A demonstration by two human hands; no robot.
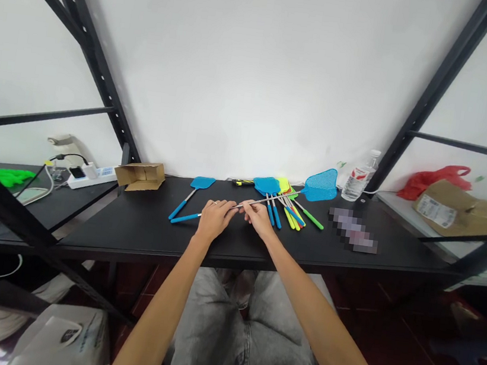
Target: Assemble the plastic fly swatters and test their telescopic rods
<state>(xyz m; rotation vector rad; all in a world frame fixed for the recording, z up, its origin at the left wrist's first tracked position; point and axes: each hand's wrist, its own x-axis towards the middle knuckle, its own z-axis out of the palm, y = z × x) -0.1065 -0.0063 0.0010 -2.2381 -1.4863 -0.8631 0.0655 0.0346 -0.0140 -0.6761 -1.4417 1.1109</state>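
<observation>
Both hands grip the thin metal rod of a blue fly swatter (320,185), held slantwise above the black table. My left hand (215,217) is closed on the rod near the blue handle, which sticks out to the left. Further up the rod, my right hand (256,216) pinches it; the mesh head points to the upper right. Left of my hands lies another blue fly swatter (202,183) with its handle toward me. Behind and right of my right hand, several blue, yellow, red and green fly swatters (295,217) lie in an overlapping pile.
An open cardboard box (140,177) stands at the table's back left. A black and yellow tool (242,182) lies near the wall. At the right are a clear bottle (359,177) and a pixelated object (353,229). Black metal posts (437,94) frame the table (129,230). A power strip (94,177) sits further left.
</observation>
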